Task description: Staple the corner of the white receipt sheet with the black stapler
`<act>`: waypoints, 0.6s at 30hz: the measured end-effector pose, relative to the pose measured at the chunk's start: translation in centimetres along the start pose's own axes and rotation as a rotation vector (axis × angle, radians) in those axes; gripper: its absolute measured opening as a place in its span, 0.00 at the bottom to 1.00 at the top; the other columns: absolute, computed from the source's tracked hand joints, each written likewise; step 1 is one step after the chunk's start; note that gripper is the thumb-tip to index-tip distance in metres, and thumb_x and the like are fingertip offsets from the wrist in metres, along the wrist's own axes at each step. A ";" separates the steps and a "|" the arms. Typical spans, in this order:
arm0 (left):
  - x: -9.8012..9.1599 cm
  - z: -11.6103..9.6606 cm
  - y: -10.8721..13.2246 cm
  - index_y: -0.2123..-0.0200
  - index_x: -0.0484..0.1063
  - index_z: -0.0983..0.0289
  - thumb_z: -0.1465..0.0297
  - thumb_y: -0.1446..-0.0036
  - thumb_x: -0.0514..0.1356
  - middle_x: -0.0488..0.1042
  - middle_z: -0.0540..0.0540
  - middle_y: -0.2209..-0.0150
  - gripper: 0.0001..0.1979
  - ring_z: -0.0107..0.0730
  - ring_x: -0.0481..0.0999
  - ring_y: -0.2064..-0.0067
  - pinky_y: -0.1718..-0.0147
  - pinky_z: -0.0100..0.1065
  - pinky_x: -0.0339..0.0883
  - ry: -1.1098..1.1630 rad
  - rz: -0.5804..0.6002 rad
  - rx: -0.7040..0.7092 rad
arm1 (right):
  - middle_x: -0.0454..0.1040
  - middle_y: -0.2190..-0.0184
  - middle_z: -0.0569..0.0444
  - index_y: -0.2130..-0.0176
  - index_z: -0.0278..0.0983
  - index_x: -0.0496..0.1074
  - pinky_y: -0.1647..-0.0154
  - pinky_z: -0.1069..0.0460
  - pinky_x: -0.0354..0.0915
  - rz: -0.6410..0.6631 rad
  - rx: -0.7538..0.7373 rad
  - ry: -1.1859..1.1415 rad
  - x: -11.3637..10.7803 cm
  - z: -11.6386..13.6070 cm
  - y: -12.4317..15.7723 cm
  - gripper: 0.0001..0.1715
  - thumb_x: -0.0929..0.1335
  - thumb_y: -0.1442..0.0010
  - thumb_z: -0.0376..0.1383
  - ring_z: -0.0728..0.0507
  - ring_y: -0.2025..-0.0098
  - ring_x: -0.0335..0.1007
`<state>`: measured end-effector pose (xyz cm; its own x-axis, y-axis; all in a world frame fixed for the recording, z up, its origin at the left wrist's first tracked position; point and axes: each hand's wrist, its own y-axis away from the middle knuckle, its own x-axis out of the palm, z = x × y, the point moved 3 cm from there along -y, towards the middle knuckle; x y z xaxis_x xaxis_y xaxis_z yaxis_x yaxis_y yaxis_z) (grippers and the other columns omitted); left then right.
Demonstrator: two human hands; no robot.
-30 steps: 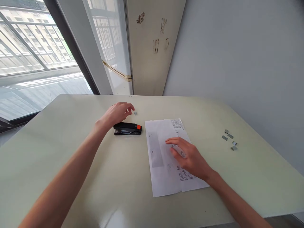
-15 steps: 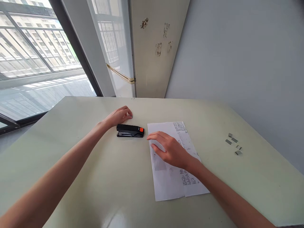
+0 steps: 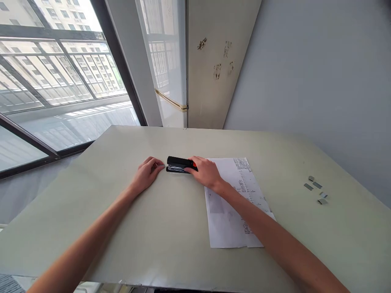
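A black stapler (image 3: 178, 165) with an orange-red patch lies on the table, its open-mouthed end toward the left. My right hand (image 3: 205, 171) is closed around the stapler's right end, thumb on the near side and fingers over the top. Just left of the stapler's other end, my left hand (image 3: 148, 173) is pinched, with a small grey bit that looks like a strip of staples (image 3: 164, 165) at its fingertips. Printed paper sheets (image 3: 224, 228) lie under my right wrist and forearm.
Several small grey staple strips (image 3: 317, 185) are scattered on the right of the pale table (image 3: 146, 236). Beyond the table's far edge stands a refrigerator (image 3: 210, 97) with a marked side. A window (image 3: 70, 69) is at the left, a plain wall (image 3: 317, 73) at the right.
My right hand has moved left off the paper and taken hold of the stapler. My left hand has come from behind the stapler to its left end. The view has shifted slightly.
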<state>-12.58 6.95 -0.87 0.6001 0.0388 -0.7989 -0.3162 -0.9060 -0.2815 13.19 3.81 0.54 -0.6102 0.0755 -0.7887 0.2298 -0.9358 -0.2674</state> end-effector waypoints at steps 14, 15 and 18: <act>2.8 -8.8 5.8 0.54 0.75 0.58 0.58 0.25 0.53 0.75 0.56 0.53 0.14 0.38 0.77 0.54 0.54 0.38 0.71 0.111 0.230 0.152 | 0.81 0.59 0.52 0.47 0.44 0.79 0.70 0.49 0.76 -0.064 0.080 -0.363 -8.7 -5.1 10.0 0.21 0.72 0.34 0.52 0.42 0.63 0.77; 3.3 -9.5 5.8 0.54 0.75 0.58 0.59 0.25 0.52 0.75 0.56 0.53 0.14 0.38 0.77 0.54 0.53 0.38 0.71 0.115 0.239 0.163 | 0.81 0.58 0.51 0.47 0.45 0.79 0.71 0.49 0.76 -0.068 0.096 -0.357 -9.1 -5.7 10.6 0.22 0.72 0.34 0.52 0.41 0.62 0.78; 4.5 -11.2 5.6 0.52 0.74 0.57 0.59 0.27 0.56 0.75 0.55 0.52 0.11 0.38 0.77 0.53 0.53 0.39 0.72 0.112 0.235 0.171 | 0.81 0.56 0.50 0.47 0.45 0.79 0.73 0.50 0.75 -0.093 0.126 -0.335 -9.7 -7.4 12.0 0.22 0.72 0.34 0.53 0.40 0.60 0.78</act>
<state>-3.38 -2.62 -0.12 0.5703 -0.2188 -0.7918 -0.5690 -0.8004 -0.1887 27.49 -5.61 0.92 -0.8430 0.0646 -0.5339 0.0794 -0.9669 -0.2424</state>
